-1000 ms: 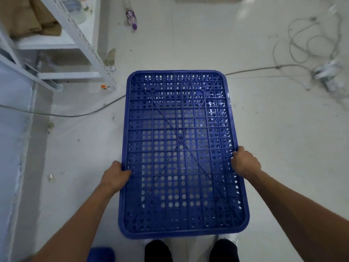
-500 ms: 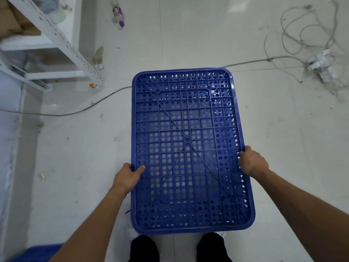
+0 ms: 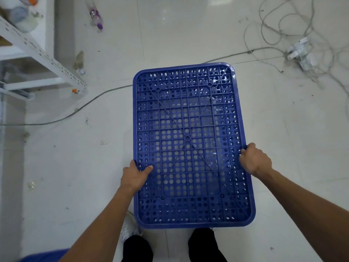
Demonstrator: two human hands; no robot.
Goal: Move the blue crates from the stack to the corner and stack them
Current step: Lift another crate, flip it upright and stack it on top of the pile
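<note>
Left hand: the left hand clamps the blue crate at its left long edge, thumb flat on the perforated face, the other fingers tucked out of sight under the rim.
Right hand: the right hand is curled tight over the crate's right long edge, knuckles up, a little farther from the person than the left hand.
Crate: it hangs roughly level between the two hands above the floor, long side running away from the person, with its ribbed, hole-filled face turned up.
Under the crate's near edge: black trouser legs and a pale shoe.
Left of the crate: a grey cable snakes across the tiles and passes behind the crate's far left corner.
Far left of the crate: a white perforated metal rack.
Beyond the crate: a bottle with a purple cap lies on its side.
Far right of the crate: a tangle of wires around a white plug block.
Near left of the crate: a blue shape is cut off at the picture's edge; I cannot tell what it is.
</note>
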